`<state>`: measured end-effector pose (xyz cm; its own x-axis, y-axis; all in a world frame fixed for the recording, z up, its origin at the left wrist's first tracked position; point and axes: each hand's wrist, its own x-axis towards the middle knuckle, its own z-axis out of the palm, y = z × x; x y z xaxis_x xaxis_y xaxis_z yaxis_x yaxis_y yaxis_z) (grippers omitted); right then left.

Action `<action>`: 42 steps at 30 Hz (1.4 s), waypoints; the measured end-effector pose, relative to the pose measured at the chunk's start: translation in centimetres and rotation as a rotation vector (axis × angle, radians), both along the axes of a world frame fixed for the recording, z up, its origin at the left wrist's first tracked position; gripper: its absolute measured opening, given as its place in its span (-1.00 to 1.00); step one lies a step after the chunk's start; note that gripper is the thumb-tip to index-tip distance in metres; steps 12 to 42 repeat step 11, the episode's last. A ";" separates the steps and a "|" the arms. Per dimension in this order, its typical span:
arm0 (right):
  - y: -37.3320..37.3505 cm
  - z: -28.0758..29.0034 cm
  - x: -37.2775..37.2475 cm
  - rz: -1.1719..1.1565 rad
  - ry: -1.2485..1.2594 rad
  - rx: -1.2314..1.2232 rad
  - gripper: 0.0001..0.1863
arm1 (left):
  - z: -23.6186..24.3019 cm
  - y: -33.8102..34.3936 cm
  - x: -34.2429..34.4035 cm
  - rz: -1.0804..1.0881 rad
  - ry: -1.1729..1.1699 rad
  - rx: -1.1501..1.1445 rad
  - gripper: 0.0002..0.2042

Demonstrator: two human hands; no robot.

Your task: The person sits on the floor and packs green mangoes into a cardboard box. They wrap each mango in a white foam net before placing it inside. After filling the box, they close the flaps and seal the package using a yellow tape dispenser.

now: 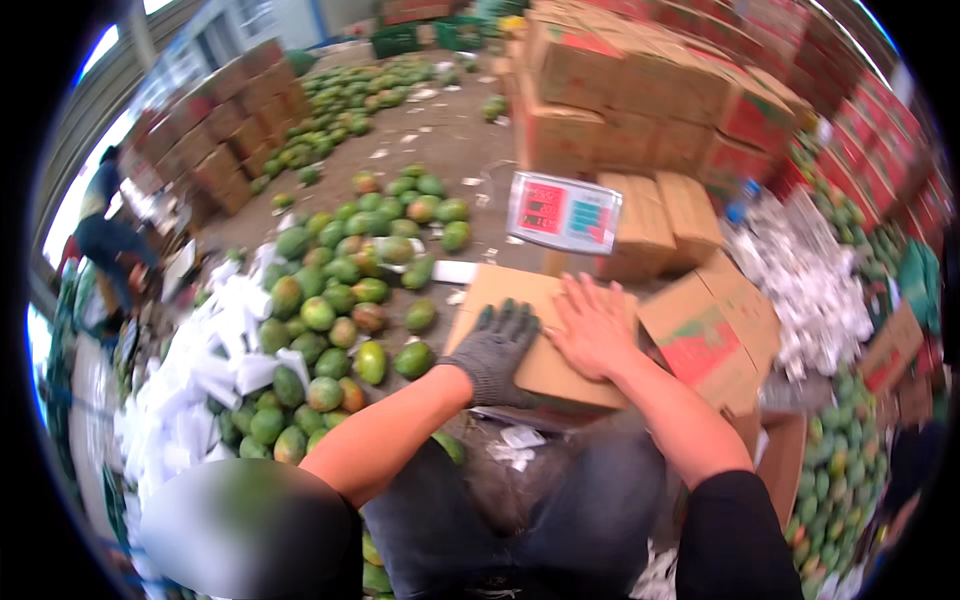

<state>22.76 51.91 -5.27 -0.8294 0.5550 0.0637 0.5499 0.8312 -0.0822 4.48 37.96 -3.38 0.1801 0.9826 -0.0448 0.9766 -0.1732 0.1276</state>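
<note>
A closed brown cardboard box (525, 284) sits in front of me, just behind my knees. My left hand (493, 350), in a grey knitted glove with dark fingertips, lies flat on the left side of its top with fingers spread. On the right side of the same top rests my bare right hand (592, 325), palm down and fingers apart. Neither hand grips anything. Just beyond the box stands a scale display (564, 212) with lit red digits and a green keypad. What lies inside the box is hidden.
Loose mangoes (340, 295) cover the floor at left, beside white wrapping sleeves (215, 370). Another box (705, 340) leans at right, near crumpled white wrapping (800, 280) and more mangoes (845, 470). Stacked cartons (620, 80) stand behind. A person (105, 230) bends at far left.
</note>
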 end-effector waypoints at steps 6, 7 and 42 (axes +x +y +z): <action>3.2 -2.4 4.5 0.163 0.115 -0.129 -0.37 | -5.7 1.3 2.9 -0.002 -0.023 0.055 0.25; 4.0 -3.1 6.5 0.196 0.406 -0.199 -0.40 | -4.8 0.5 1.4 -0.047 -0.007 0.083 0.25; -0.5 -3.1 17.6 -0.332 0.865 -0.475 -0.53 | -2.0 -0.4 -2.0 -0.108 0.078 0.023 0.28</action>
